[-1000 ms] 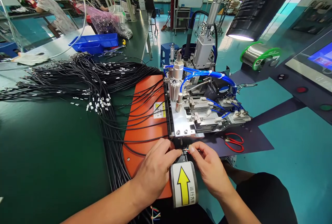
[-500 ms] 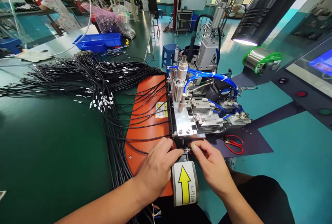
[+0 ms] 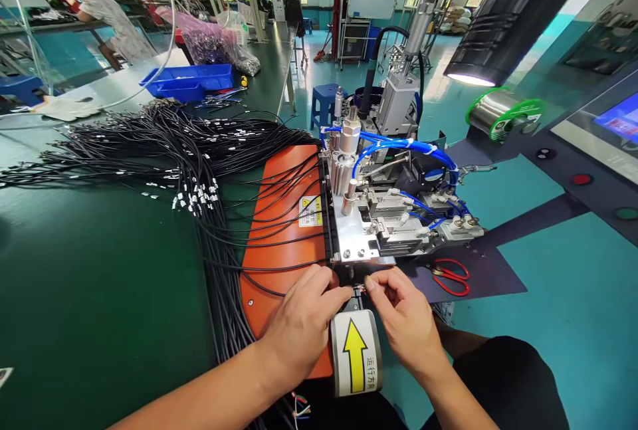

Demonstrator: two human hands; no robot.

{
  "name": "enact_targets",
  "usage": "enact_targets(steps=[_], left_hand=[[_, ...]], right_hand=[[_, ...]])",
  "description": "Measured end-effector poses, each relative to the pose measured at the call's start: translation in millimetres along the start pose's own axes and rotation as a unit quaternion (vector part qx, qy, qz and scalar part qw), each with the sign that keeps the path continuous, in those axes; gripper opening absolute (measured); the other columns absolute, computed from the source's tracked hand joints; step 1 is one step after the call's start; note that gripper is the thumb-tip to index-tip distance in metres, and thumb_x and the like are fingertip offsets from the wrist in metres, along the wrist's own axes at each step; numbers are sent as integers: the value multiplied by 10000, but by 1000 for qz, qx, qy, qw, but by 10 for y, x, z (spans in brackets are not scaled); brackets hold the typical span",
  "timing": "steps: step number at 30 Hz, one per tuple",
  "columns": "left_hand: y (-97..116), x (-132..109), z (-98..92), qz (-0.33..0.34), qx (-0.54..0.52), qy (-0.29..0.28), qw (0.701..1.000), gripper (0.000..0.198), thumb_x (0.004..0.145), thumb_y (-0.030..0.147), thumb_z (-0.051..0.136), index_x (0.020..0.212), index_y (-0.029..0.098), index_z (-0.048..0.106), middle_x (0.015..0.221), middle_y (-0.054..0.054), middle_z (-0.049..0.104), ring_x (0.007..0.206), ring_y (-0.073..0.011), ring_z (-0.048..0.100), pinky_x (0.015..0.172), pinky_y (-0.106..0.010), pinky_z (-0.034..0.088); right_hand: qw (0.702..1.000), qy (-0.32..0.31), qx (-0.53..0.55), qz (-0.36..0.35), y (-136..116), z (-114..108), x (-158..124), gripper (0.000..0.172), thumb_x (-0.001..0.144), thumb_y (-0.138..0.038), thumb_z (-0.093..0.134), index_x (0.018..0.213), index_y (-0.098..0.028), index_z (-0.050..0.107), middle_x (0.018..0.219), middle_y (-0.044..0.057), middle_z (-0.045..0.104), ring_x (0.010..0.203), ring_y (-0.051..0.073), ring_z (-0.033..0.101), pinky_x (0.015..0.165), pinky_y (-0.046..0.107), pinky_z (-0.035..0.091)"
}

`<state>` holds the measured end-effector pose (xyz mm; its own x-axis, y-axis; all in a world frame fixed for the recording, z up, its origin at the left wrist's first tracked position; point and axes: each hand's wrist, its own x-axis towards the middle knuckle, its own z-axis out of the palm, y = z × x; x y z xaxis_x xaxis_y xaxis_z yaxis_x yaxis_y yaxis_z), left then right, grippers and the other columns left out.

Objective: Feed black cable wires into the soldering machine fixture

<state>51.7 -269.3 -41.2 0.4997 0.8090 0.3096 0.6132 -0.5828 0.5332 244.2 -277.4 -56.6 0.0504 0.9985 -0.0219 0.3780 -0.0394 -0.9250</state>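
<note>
My left hand [image 3: 310, 310] is closed at the front end of the machine, its thumb and fingers pinched round a black cable [image 3: 264, 288] that runs in from the left; the gripped part is hidden. Thin coloured wires [image 3: 359, 288] fan out between my two hands, at the cable's end. Closed in a pinch, my right hand [image 3: 406, 317] has thumb and forefinger on these wires. Just below sits a round cover with a yellow arrow [image 3: 355, 353]. Above my fingers is the machine's metal plate [image 3: 353, 237] with cylinders and blue air tubes.
Several black cables lie across the orange guard [image 3: 284, 217], and a large cable bundle [image 3: 184, 137] covers the green table [image 3: 109, 284]. Red-handled scissors [image 3: 451, 277] lie at right. A solder spool [image 3: 503, 114] and black lamp [image 3: 513, 24] stand above. Two people sit at the back left.
My right hand has shifted slightly left, and its fingertips now cover more of the coloured wires. My left hand stays in place.
</note>
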Motion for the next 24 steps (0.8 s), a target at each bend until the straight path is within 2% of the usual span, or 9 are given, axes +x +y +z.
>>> enact_targets(steps=[3, 8, 13, 15, 19, 24], left_hand=[[2, 2, 1, 0, 2, -4, 1000, 273, 940, 76, 461, 1055, 181, 685, 899, -68, 548, 835, -207, 489, 690, -321, 455], [1, 1, 1, 1, 0, -2, 1000, 264, 921, 64, 493, 1065, 183, 679, 899, -65, 546, 837, -210, 493, 693, -322, 454], [2, 9, -3, 2, 6, 2, 1000, 279, 941, 73, 450, 1046, 179, 685, 890, -68, 542, 826, -209, 488, 685, -318, 451], [10, 16, -10, 3, 8, 1, 1000, 281, 947, 82, 443, 1041, 178, 689, 884, -69, 540, 819, -209, 486, 677, -316, 448], [25, 23, -23, -1, 5, 2, 1000, 231, 942, 116, 490, 1028, 180, 695, 871, -64, 537, 814, -209, 486, 670, -312, 445], [26, 18, -20, -2, 6, 1, 1000, 245, 929, 98, 491, 1031, 181, 698, 867, -64, 537, 813, -210, 485, 669, -315, 441]], right_hand=[[999, -12, 15, 39, 11, 12, 7, 337, 959, -477, 535, 820, -191, 646, 772, 13, 551, 697, 170, 506, 655, 279, 408], [988, -45, 100, 112, -12, 29, 20, 368, 924, -519, 570, 803, -178, 637, 752, 9, 586, 679, 159, 491, 650, 272, 412], [978, -4, 149, 150, -27, 17, -95, 376, 893, -544, 604, 897, -178, 689, 747, 19, 614, 639, 157, 503, 567, 254, 402], [975, -3, 155, 157, -37, 5, -158, 385, 885, -545, 617, 922, -174, 712, 752, 31, 634, 640, 163, 521, 560, 255, 412], [972, -53, 169, 156, -70, -3, -224, 378, 896, -534, 615, 918, -171, 720, 779, 39, 648, 700, 175, 542, 616, 262, 442], [978, -48, 138, 147, -109, 7, -193, 375, 894, -555, 602, 838, -189, 669, 777, 29, 640, 689, 177, 532, 615, 268, 422]])
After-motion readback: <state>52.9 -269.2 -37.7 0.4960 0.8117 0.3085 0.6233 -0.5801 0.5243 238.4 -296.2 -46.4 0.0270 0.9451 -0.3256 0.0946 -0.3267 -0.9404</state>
